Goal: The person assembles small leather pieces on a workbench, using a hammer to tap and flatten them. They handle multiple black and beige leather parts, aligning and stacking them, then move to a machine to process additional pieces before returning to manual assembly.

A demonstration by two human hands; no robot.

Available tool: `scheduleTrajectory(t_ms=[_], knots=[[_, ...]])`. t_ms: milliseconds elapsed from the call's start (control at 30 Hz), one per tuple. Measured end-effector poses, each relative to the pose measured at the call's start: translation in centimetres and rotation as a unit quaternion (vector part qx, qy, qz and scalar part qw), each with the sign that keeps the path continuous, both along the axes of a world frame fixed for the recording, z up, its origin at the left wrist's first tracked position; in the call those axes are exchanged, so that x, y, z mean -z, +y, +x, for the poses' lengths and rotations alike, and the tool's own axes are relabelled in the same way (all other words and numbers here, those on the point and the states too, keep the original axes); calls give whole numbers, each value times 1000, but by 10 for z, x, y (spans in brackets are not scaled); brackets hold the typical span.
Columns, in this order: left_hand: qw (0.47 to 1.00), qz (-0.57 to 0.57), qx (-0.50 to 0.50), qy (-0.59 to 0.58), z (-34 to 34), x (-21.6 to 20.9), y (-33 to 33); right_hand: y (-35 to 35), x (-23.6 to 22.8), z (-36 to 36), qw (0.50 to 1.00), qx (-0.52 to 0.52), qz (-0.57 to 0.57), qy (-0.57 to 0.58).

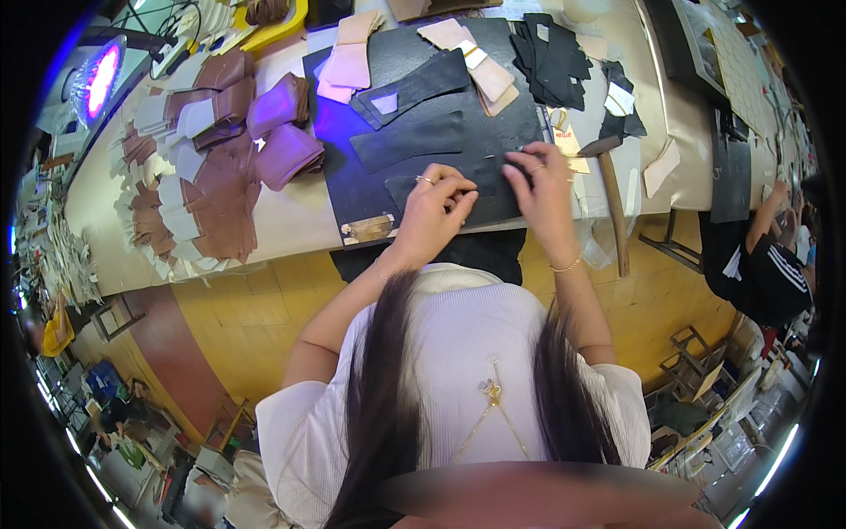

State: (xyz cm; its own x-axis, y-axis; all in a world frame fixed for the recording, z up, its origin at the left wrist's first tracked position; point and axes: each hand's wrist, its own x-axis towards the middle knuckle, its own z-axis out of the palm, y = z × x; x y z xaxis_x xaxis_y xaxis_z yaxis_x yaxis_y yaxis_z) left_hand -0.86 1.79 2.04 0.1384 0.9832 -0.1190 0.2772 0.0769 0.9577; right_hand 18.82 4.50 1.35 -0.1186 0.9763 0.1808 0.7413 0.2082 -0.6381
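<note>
Over the near part of a black work board (330, 159), my left hand (434, 212) has its fingers curled together in a pinch. It rests at a dark leather piece (401, 188); what sits between the fingertips is hidden. My right hand (548, 189) is at the board's right side, thumb and forefinger apart, with nothing visible between them. Farther up the board lie two long black leather pieces, one plain (410, 141) and one (432, 84) carrying a small pale patch (385, 104).
Fanned brown leather stacks (216, 207) cover the table's left side. Pale pink pieces (352, 57) and black leather pieces (551, 62) lie at the back. A hammer (612, 198) overhangs the front edge at right. A lit lamp (101, 79) stands far left.
</note>
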Motion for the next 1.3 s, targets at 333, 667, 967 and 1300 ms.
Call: scheduleTrajectory(t_ms=[333,667,967,1300], knots=[[986,-116,1,-122,-17,15,12,-6,-26,-22,933,-55,-230,271],[968,-119,42,-215,-25,17,15,-6,-32,-33,968,-79,-109,211],[996,18,78,-49,-20,13,15,2,-36,-32,985,-132,-56,97],[996,-34,65,-40,-13,6,12,2,-39,-29,987,-151,-46,33]])
